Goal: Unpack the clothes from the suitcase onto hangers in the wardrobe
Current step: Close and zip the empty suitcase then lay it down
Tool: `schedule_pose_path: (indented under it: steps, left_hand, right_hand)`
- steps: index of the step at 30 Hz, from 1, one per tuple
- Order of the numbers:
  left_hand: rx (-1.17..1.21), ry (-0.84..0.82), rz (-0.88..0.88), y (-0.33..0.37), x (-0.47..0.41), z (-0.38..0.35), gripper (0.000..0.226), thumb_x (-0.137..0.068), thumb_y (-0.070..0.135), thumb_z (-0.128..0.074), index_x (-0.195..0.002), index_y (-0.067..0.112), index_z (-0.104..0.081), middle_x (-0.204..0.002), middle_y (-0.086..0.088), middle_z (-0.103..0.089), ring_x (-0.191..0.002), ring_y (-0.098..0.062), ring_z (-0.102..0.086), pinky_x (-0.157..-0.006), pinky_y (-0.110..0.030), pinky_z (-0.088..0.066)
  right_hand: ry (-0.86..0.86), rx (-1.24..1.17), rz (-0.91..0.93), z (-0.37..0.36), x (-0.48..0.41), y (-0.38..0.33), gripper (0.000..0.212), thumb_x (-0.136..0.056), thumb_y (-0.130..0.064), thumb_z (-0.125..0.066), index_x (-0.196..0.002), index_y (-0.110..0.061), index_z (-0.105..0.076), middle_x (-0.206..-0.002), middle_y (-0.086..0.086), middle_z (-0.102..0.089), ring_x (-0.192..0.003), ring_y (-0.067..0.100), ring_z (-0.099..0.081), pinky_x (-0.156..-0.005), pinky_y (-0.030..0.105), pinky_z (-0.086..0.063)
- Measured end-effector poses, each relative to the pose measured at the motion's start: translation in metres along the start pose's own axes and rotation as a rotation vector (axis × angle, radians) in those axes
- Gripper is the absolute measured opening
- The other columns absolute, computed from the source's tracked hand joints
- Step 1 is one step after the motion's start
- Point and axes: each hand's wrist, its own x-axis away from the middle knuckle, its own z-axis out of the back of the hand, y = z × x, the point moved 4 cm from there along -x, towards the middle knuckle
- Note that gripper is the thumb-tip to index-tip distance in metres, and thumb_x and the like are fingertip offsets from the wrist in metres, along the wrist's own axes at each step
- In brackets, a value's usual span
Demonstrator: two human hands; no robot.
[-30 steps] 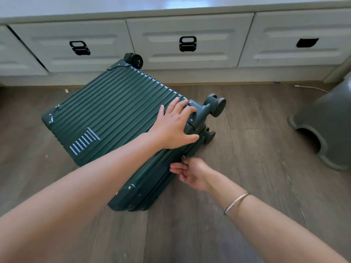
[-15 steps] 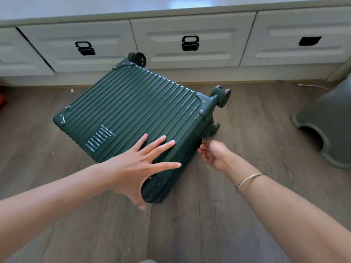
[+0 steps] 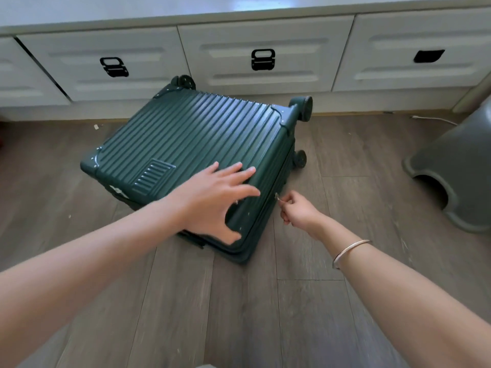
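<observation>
A dark green ribbed suitcase (image 3: 186, 139) lies flat and closed on the wooden floor, wheels pointing toward the drawers. My left hand (image 3: 220, 197) rests with spread, straight fingers on the lid near its front right corner, thumb over the edge. My right hand (image 3: 297, 211) pinches a small metal zipper pull (image 3: 277, 195) on the suitcase's right side. No clothes, hangers or wardrobe are in view.
White drawers (image 3: 265, 59) with black handles run along the back, right behind the suitcase. A grey plastic stool or bin (image 3: 457, 176) stands on the floor at the right. A white cable (image 3: 435, 119) lies near the skirting.
The suitcase has gone from tilted on its edge to lying flat. My left hand slid from the wheel corner to the front corner of the lid. My right hand stays at the zipper.
</observation>
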Motion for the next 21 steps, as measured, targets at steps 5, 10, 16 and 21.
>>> schedule_pose_path:
  steps: [5, 10, 16, 21]
  left_hand:
    - [0.047, 0.074, 0.029, 0.01, -0.041, 0.012, 0.083, -0.074, 0.063, -0.065, -0.145, 0.034, -0.034, -0.159, 0.002, -0.023, -0.147, -0.018, -0.022, -0.113, -0.04, -0.034]
    - [0.106, 0.079, 0.046, 0.026, -0.077, 0.006, 0.073, -0.078, 0.058, -0.065, -0.141, 0.026, -0.044, -0.157, -0.003, -0.028, -0.146, -0.024, -0.024, -0.115, -0.05, -0.027]
    - [0.164, 0.124, 0.067, 0.044, -0.12, 0.018, 0.069, -0.08, 0.054, -0.066, -0.136, 0.017, -0.049, -0.143, -0.01, -0.044, -0.138, -0.032, -0.034, -0.112, -0.058, -0.027]
    - [0.287, 0.151, -0.018, 0.032, -0.118, 0.015, 0.097, -0.072, 0.058, -0.071, -0.151, 0.028, -0.023, -0.16, -0.004, -0.02, -0.149, -0.024, -0.012, -0.118, -0.051, -0.011]
  right_hand:
    - [-0.112, 0.178, -0.023, -0.004, 0.004, 0.008, 0.008, -0.098, -0.014, -0.041, -0.092, -0.011, -0.046, -0.066, 0.006, -0.052, -0.056, 0.016, -0.048, -0.051, 0.025, -0.038]
    - [-0.252, 0.162, -0.122, -0.004, 0.023, 0.029, 0.01, -0.098, -0.01, -0.039, -0.105, -0.01, -0.045, -0.068, 0.005, -0.051, -0.058, 0.015, -0.047, -0.054, 0.022, -0.043]
    - [-0.195, 0.066, -0.177, 0.023, 0.021, 0.037, 0.012, -0.1, -0.014, -0.038, -0.109, -0.009, -0.045, -0.07, 0.006, -0.056, -0.062, 0.014, -0.053, -0.062, 0.023, -0.046]
    - [-0.053, 0.101, -0.125, 0.026, 0.013, 0.049, 0.014, -0.101, -0.022, -0.04, -0.109, -0.013, -0.048, -0.073, 0.006, -0.065, -0.066, 0.014, -0.06, -0.057, 0.023, -0.042]
